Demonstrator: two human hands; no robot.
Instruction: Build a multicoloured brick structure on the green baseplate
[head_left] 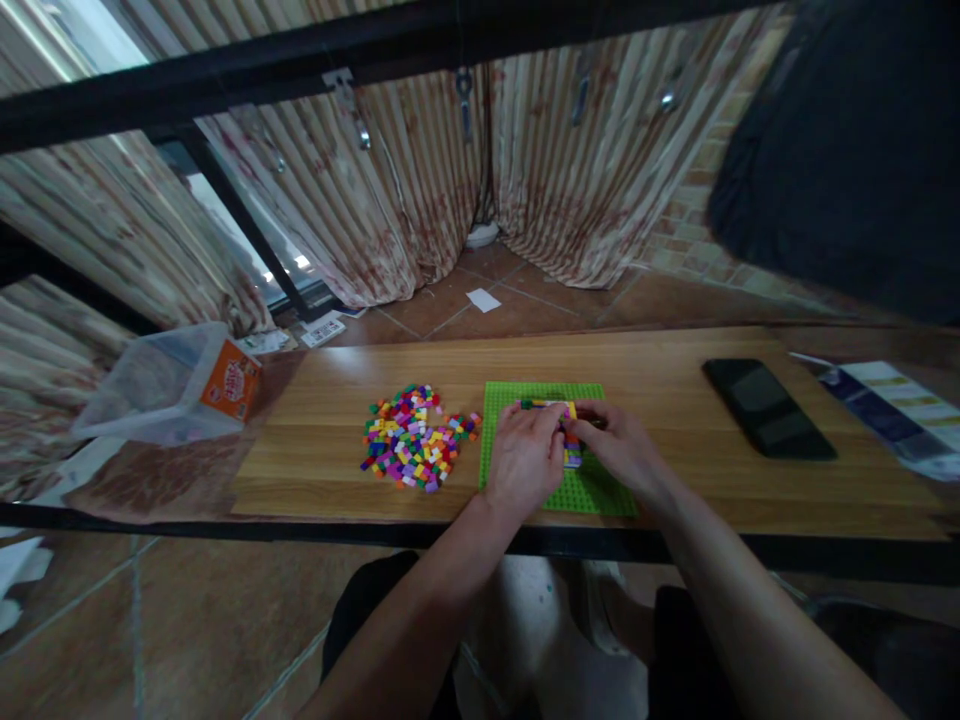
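Observation:
A green studded baseplate (525, 395) lies on the wooden table (675, 470) in front of me. A small multicoloured block build (571, 452) stands on it. My left hand (525, 455) and my right hand (622, 450) meet over the plate, fingers curled and pinched on this build from either side. A pile of several small coloured bricks (416, 437) lies on the table just left of the plate, apart from both hands.
A black phone (766, 407) lies face up at the right. A printed leaflet (892, 410) sits at the far right edge. A clear plastic tub with an orange label (176, 385) rests at the table's left end. Curtains hang behind.

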